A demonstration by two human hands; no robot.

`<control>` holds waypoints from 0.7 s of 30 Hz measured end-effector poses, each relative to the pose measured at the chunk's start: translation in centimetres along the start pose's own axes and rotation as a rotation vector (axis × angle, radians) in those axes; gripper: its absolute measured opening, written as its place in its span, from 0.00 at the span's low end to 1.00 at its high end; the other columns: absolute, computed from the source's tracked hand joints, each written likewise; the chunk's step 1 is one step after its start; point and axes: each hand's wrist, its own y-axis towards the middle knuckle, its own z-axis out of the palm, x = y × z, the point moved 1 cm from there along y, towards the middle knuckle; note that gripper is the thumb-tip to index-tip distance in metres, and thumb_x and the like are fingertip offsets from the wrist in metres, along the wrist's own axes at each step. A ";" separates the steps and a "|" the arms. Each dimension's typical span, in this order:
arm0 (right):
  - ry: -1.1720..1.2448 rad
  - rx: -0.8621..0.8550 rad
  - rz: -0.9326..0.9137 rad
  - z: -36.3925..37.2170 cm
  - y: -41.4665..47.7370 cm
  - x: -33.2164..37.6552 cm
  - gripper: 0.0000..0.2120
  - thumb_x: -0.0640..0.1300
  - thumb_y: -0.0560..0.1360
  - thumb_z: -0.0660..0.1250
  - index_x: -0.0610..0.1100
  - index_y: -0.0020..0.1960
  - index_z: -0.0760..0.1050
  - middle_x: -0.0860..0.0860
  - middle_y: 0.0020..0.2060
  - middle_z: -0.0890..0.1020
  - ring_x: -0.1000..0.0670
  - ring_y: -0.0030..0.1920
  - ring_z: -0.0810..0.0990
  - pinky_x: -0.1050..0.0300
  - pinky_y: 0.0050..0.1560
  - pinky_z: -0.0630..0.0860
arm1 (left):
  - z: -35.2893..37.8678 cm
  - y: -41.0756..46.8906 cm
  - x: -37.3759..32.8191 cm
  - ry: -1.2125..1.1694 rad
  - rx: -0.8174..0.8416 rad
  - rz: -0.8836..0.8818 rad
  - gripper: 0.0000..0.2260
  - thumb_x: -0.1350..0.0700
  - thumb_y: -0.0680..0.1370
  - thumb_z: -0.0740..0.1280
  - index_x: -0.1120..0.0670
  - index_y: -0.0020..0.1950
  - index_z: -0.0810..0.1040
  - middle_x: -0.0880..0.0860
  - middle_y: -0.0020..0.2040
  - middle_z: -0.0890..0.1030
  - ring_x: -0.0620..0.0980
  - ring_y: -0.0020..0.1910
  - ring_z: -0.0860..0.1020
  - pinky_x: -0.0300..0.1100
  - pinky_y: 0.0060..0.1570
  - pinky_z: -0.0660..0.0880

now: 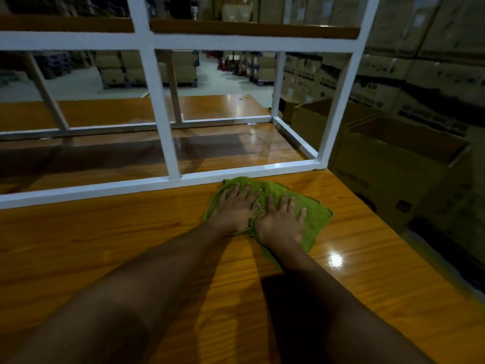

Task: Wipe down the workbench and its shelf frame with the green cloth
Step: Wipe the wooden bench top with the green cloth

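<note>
The green cloth (pixel 317 215) lies spread on the glossy wooden workbench top (pixel 131 240), right in front of the white shelf frame's bottom rail (pixel 105 186). My left hand (pixel 235 208) presses flat on the cloth's left half with straight, spread fingers. Beside it, my right hand (pixel 282 219) presses flat on the cloth's right half, fingers pointing towards the frame. The two hands touch at the thumbs. The cloth's far edge meets the rail. White uprights (pixel 160 101) rise from the rail to a wooden shelf (pixel 249 28) above.
The bench's right edge (pixel 393 232) drops off close to the cloth. Open cardboard boxes (pixel 393 164) stand beside it on the right. Stacked cartons fill the warehouse behind the frame. A second wooden surface (pixel 210 106) lies beyond the frame.
</note>
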 end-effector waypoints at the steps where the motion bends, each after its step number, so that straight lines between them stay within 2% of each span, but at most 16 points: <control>1: 0.003 -0.008 0.030 0.1 0.1 0.4 0.32 0.58 0.80 0.45 0.48 0.81 0.46 0.41 0.80 0.47 0.39 0.79 0.42 0.34 0.74 0.39 | -0.1 0.2 0.3 0.009 0.004 0.030 0.25 0.41 0.83 0.43 0.43 0.79 0.46 0.51 0.81 0.46 0.56 0.79 0.46 0.57 0.75 0.46; 5: 0.014 -0.024 0.152 0.3 0.1 2.6 0.33 0.58 0.80 0.46 0.46 0.81 0.47 0.38 0.79 0.47 0.37 0.78 0.43 0.32 0.73 0.37 | -0.2 0.2 2.3 0.013 0.002 0.108 0.24 0.43 0.84 0.44 0.45 0.80 0.48 0.49 0.81 0.47 0.52 0.79 0.46 0.52 0.76 0.46; 8: -0.018 0.005 0.155 0.5 -0.3 5.5 0.32 0.60 0.80 0.44 0.46 0.80 0.45 0.38 0.79 0.46 0.36 0.78 0.42 0.31 0.72 0.37 | -0.4 -0.9 5.0 0.002 -0.010 0.105 0.24 0.44 0.84 0.44 0.46 0.80 0.49 0.49 0.81 0.47 0.51 0.79 0.47 0.52 0.76 0.46; 15: 0.003 0.013 0.011 2.6 -2.0 15.7 0.30 0.58 0.81 0.44 0.49 0.81 0.47 0.38 0.79 0.46 0.36 0.78 0.43 0.31 0.73 0.38 | -0.8 -7.2 15.0 0.023 -0.093 0.051 0.24 0.45 0.84 0.45 0.46 0.80 0.49 0.49 0.81 0.47 0.49 0.79 0.48 0.52 0.75 0.49; 21: 0.008 0.056 -0.192 4.2 -5.5 26.4 0.29 0.58 0.82 0.44 0.52 0.81 0.46 0.41 0.80 0.46 0.39 0.79 0.42 0.33 0.74 0.38 | -1.1 -14.7 24.3 0.024 -0.058 -0.157 0.23 0.45 0.85 0.44 0.46 0.80 0.48 0.50 0.81 0.46 0.51 0.79 0.47 0.53 0.76 0.47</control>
